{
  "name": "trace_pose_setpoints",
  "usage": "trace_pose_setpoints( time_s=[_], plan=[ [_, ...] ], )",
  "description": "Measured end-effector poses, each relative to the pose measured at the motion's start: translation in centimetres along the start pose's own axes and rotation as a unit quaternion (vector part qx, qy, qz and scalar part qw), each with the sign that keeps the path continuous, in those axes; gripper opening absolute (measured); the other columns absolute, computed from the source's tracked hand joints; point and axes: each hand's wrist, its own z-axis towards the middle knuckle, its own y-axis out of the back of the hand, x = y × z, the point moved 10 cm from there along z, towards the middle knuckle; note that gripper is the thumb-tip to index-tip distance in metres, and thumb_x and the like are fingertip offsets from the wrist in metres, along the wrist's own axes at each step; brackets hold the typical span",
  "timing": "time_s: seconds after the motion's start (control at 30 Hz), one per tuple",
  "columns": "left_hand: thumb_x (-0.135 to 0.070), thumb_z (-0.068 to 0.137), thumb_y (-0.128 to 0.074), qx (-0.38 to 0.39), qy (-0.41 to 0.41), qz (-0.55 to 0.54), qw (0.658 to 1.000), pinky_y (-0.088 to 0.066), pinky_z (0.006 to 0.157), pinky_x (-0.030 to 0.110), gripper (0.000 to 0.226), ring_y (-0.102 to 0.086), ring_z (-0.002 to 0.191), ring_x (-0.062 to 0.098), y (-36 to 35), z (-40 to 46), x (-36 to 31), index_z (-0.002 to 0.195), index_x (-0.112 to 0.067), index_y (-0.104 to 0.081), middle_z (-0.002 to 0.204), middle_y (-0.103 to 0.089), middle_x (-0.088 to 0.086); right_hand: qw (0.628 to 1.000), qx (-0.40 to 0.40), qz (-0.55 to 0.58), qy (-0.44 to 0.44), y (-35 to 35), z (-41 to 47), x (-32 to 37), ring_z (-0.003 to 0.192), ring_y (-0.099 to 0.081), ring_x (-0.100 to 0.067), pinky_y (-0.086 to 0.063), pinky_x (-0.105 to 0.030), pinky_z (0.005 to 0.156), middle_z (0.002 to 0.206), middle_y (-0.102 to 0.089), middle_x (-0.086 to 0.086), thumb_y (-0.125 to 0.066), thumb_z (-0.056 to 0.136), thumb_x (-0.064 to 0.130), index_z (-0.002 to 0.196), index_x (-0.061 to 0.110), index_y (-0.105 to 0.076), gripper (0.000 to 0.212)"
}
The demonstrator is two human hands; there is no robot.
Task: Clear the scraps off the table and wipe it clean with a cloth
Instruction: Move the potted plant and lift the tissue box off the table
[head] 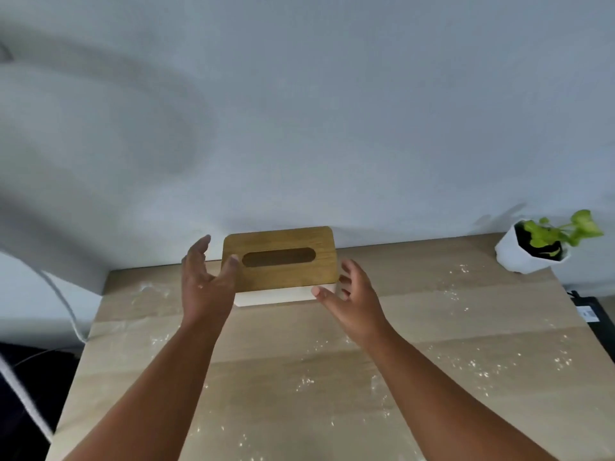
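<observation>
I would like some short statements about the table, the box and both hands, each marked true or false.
1. The white tissue box with a wooden slotted lid stands at the far edge of the light wooden table. True.
2. The left hand holds a cloth. False: it holds nothing, its fingers open beside the box.
3. White crumbs lie scattered on the table. True.
4. The green plant in a white faceted pot stands at the table's left corner. False: it stands at the far right corner.
5. The right hand grips the plant. False: it is open near the box.
</observation>
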Motion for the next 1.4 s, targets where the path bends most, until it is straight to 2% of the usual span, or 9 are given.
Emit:
trace_pose_setpoints(
  time_s=[0.17,0.3,0.5,0.67,0.9,1.03,1.13,1.2,1.4],
  plan=[
    [-0.024,0.091,-0.074,0.099,0.119,-0.092,0.984,-0.046,0.098,0.034,0.058,-0.054,0.125,0.017,-1.4,-0.6,4.6,0.141,-0.033,-0.045,0.138,-0.054,-0.003,1.0,-0.023,-0.021,-0.007,-1.1,0.7,0.6,0.137,-0.046,-0.01,-0.042,-0.035,0.114,0.155,-0.044,0.008,-0.078,0.084,0.05,0.157,0.033,-0.029,0.09],
    [-0.023,0.091,-0.071,0.141,0.116,-0.115,0.976,-0.048,0.074,0.023,0.042,-0.066,0.1,0.011,-2.6,-1.8,5.3,0.122,-0.045,-0.054,0.113,-0.067,-0.009,0.999,-0.04,-0.035,-0.01,-1.4,0.5,0.9,0.134,-0.052,-0.012,-0.044,-0.04,0.115,0.152,-0.05,0.005,-0.078,0.086,0.046,0.158,0.029,-0.03,0.089],
    [-0.019,0.091,-0.069,0.154,0.107,-0.129,0.974,-0.047,0.072,0.017,0.042,-0.066,0.085,-0.007,-2.8,-3.0,4.2,0.118,-0.048,-0.056,0.107,-0.068,-0.014,0.997,-0.066,-0.026,-0.014,-0.6,-0.8,1.4,0.126,-0.059,-0.012,-0.047,-0.042,0.111,0.141,-0.059,0.006,-0.081,0.086,0.038,0.155,0.025,-0.036,0.084],
    [-0.011,0.092,-0.065,0.164,0.094,-0.133,0.973,-0.043,0.06,0.0,0.041,-0.063,0.079,-0.013,-3.5,-4.5,2.3,0.106,-0.048,-0.056,0.1,-0.068,-0.016,0.996,-0.085,-0.033,-0.008,1.5,-2.5,1.8,0.125,-0.059,-0.011,-0.049,-0.042,0.108,0.139,-0.06,0.009,-0.082,0.084,0.04,0.153,0.029,-0.038,0.083],
    [-0.01,0.091,-0.065,0.211,0.068,-0.12,0.968,-0.047,0.072,0.017,0.047,-0.064,0.079,-0.008,-6.4,-7.5,-0.1,0.107,-0.052,-0.056,0.095,-0.07,-0.019,0.994,-0.104,-0.03,-0.012,6.4,-4.6,0.7,0.124,-0.057,-0.006,-0.047,-0.026,0.101,0.137,-0.057,0.015,-0.081,0.084,0.044,0.155,0.033,-0.033,0.086],
    [-0.008,0.09,-0.066,0.228,0.048,-0.109,0.966,-0.048,0.075,0.023,0.049,-0.064,0.076,-0.001,-8.7,-9.2,-1.5,0.108,-0.052,-0.059,0.088,-0.07,-0.019,0.993,-0.119,-0.017,-0.017,9.5,-5.4,-0.7,0.112,-0.055,0.015,-0.046,-0.019,0.094,0.122,-0.059,0.029,-0.083,0.082,0.042,0.15,0.037,-0.039,0.081],
    [-0.009,0.09,-0.066,0.245,0.043,-0.105,0.963,-0.047,0.076,0.023,0.048,-0.067,0.084,0.001,-10.9,-10.8,-2.4,0.111,-0.051,-0.057,0.098,-0.071,-0.019,0.992,-0.122,-0.007,-0.024,12.0,-5.6,-2.0,0.116,-0.058,0.01,-0.05,-0.026,0.1,0.126,-0.062,0.026,-0.084,0.081,0.04,0.147,0.037,-0.042,0.079],
    [-0.01,0.089,-0.067,0.249,0.045,-0.099,0.962,-0.046,0.076,0.023,0.048,-0.067,0.085,0.0,-12.3,-11.9,-2.9,0.111,-0.052,-0.056,0.098,-0.07,-0.021,0.992,-0.123,-0.008,-0.03,13.7,-5.7,-2.9,0.124,-0.057,-0.001,-0.049,-0.029,0.103,0.135,-0.06,0.02,-0.084,0.081,0.042,0.15,0.035,-0.04,0.082],
    [-0.014,0.09,-0.068,0.266,0.054,-0.085,0.959,-0.048,0.076,0.025,0.049,-0.067,0.086,-0.001,-16.9,-14.5,-4.6,0.114,-0.054,-0.054,0.098,-0.07,-0.021,0.992,-0.119,-0.008,-0.04,19.2,-5.1,-4.9,0.13,-0.054,-0.008,-0.048,-0.036,0.109,0.141,-0.058,0.014,-0.084,0.08,0.044,0.153,0.033,-0.037,0.087]
  ],
)
